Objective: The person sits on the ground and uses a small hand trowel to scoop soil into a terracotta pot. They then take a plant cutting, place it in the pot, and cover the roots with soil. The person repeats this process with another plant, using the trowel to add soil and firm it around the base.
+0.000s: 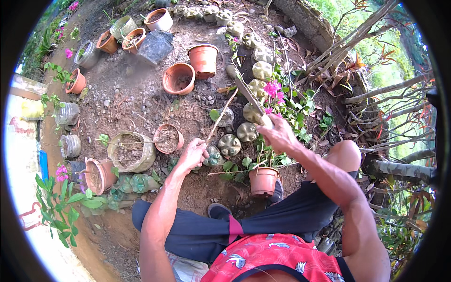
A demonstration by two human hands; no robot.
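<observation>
My left hand [193, 153] grips the lower end of a thin woody stem cutting [221, 114], which slants up and to the right. In my right hand [276, 132] is the handle of a large knife [249, 94]; its long blade points up and left, and its tip is above the stem's upper end. Below my right hand stands a terracotta-coloured pot [263, 181] with leafy stems. A bougainvillea with pink flowers [273, 88] spreads beside and beyond the knife. Past my left hand is a small soil-filled pot [168, 139].
Upturned plastic bottles [262, 70] edge the bed in a curve. More pots [179, 78] and a black plastic container [155, 47] sit farther off. A round planter [132, 151] lies to the left. Bare branches [391, 95] crowd the right, and a pale wall [24, 158] borders the left.
</observation>
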